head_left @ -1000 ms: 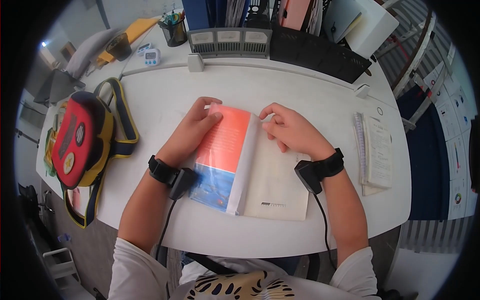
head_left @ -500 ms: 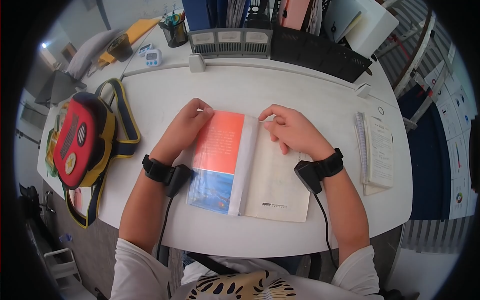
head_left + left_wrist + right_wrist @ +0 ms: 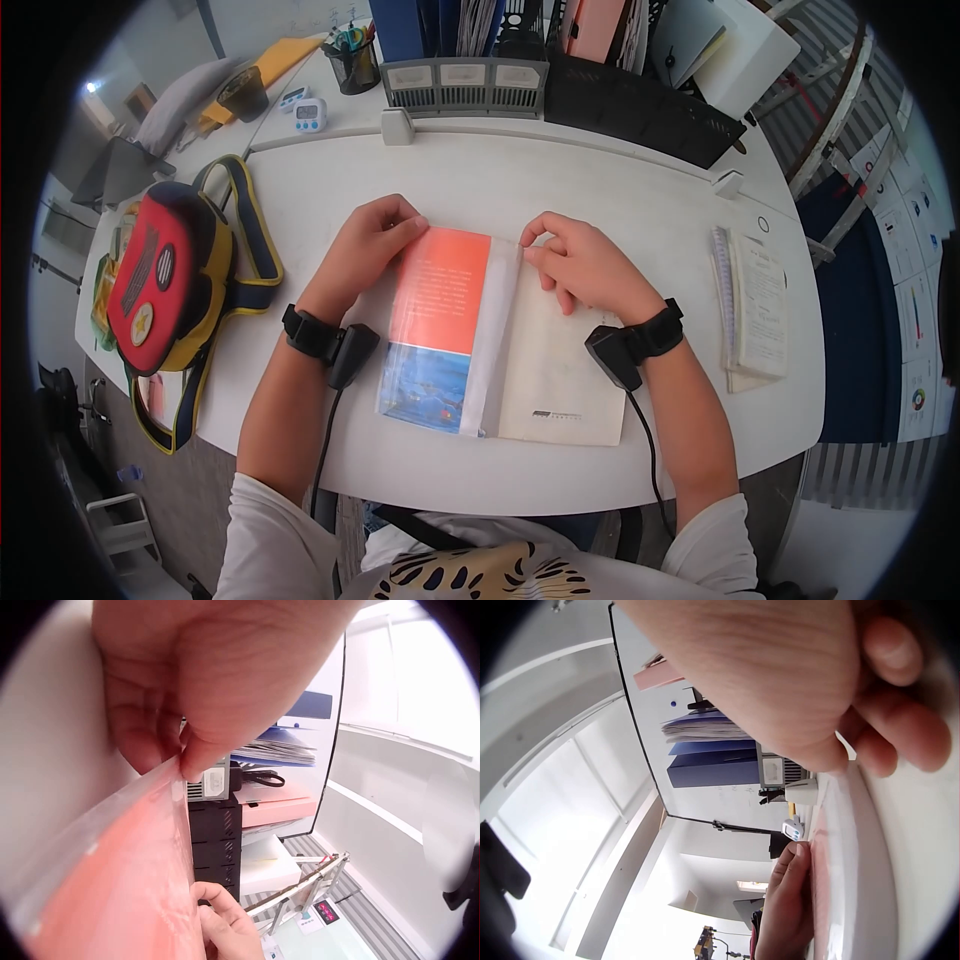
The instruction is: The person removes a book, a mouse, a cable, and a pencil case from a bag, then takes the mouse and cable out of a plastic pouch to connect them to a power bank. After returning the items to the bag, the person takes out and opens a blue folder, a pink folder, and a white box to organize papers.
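A book with a clear plastic cover (image 3: 436, 300) lies open face down on the white table, its red and blue side on the left and its cream side (image 3: 565, 370) on the right. My left hand (image 3: 365, 250) pinches the top left corner of the cover between thumb and fingers; in the left wrist view that hand (image 3: 202, 690) holds the plastic edge. My right hand (image 3: 585, 262), fingers curled, pinches the top edge near the spine. The right wrist view shows this hand (image 3: 802, 682) close above the pale spine (image 3: 866, 855).
A red and yellow bag (image 3: 165, 280) lies at the left. Notebooks (image 3: 757, 305) rest at the right. Along the back stand a pen holder (image 3: 352, 65), a small timer (image 3: 310, 115), a grey rack (image 3: 465, 85) and a black file holder (image 3: 640, 110).
My left hand has shifted slightly left from its place over the red side to the corner, and the cover lies flatter. The right hand has barely moved.
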A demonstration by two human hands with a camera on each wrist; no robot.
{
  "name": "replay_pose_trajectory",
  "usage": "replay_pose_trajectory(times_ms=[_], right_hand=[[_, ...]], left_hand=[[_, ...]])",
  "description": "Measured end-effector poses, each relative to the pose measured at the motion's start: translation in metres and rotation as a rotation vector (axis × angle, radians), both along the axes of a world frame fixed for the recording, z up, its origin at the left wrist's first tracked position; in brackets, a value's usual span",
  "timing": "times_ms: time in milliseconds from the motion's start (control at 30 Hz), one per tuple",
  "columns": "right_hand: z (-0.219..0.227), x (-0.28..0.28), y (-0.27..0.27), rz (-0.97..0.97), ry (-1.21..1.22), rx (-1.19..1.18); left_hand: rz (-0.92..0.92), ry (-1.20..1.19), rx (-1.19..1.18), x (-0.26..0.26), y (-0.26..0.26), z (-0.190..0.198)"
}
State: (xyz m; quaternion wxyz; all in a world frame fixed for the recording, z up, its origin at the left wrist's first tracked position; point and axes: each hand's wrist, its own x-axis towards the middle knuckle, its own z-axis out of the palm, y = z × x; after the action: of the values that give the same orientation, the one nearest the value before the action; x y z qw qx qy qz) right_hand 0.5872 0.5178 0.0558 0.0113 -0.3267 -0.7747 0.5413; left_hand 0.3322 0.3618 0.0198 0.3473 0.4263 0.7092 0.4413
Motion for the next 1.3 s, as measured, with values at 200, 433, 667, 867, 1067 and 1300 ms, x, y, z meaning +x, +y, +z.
replay_pose_trajectory(times_ms=[200,433,667,867,1067,1300], right_hand=[[0.0,-0.001,0.0,0.008,-0.005,0.007],[0.004,-0.007,0.003,0.021,-0.062,0.009],[0.002,-0.006,0.012,0.088,-0.065,0.013],[0.003,-0.006,0.01,0.039,-0.02,-0.003],[0.007,-0.006,0.008,0.041,-0.061,0.018],[0.006,-0.001,0.012,0.073,-0.079,0.013]], left_hand=[[-0.014,-0.015,0.007,-0.004,0.0,-0.004],[-0.021,-0.046,0.094,-0.009,0.001,-0.014],[-0.038,-0.06,0.125,-0.008,0.0,-0.013],[-0.028,-0.092,0.155,-0.007,0.002,-0.009],[-0.003,-0.171,0.125,0.0,0.0,-0.001],[-0.042,-0.182,0.158,-0.001,-0.002,-0.004]])
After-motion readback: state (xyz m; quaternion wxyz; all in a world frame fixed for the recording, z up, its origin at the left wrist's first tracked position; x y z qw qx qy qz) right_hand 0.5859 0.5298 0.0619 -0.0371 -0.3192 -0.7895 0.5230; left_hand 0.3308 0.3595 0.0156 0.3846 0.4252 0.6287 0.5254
